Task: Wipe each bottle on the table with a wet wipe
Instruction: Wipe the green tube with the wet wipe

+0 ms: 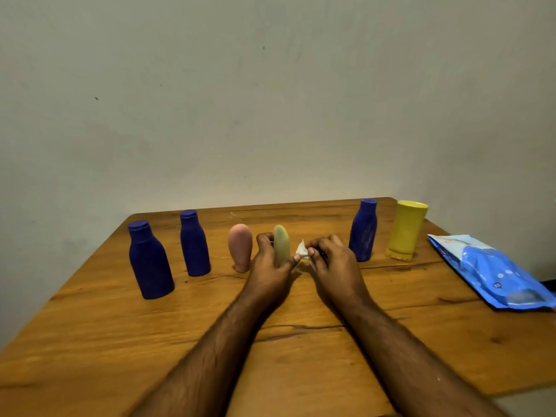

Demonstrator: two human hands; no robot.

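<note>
Pale green bottle [281, 244]: small, smooth, rounded at the top, most likely light plastic and a little slippery once damp; best held low around the body, leaving the upper part free for wiping. Stands roughly upright near the middle of the tabletop [90, 341], whether lifted or still resting on it hard to say, since the base is hidden. Matte, soft olive-green, no label visible from here.

Left hand [270, 266]: grip curled round the lower half of that bottle, fingers behind, thumb in front. Right hand [329, 260]: grip pinched on a crumpled white wet wipe [301, 251], just beside the bottle's right flank, touching or nearly so.

Just left, a pink bottle [239, 246] of similar rounded shape, cap-down, close to the left hand. Further left, two dark blue bottles [192, 243], stiffer-looking, flat-capped, upright; the nearer one [149, 260] larger in view. To the right, another blue bottle [363, 231], and beside it a yellow bottle [404, 230] standing cap-down, slightly tilted. Far right, a blue pack of wipes [493, 272] lying flat near the tabletop's edge. Judging by the layout, wiping in hand on the green one, others to be dealt with in turn.
</note>
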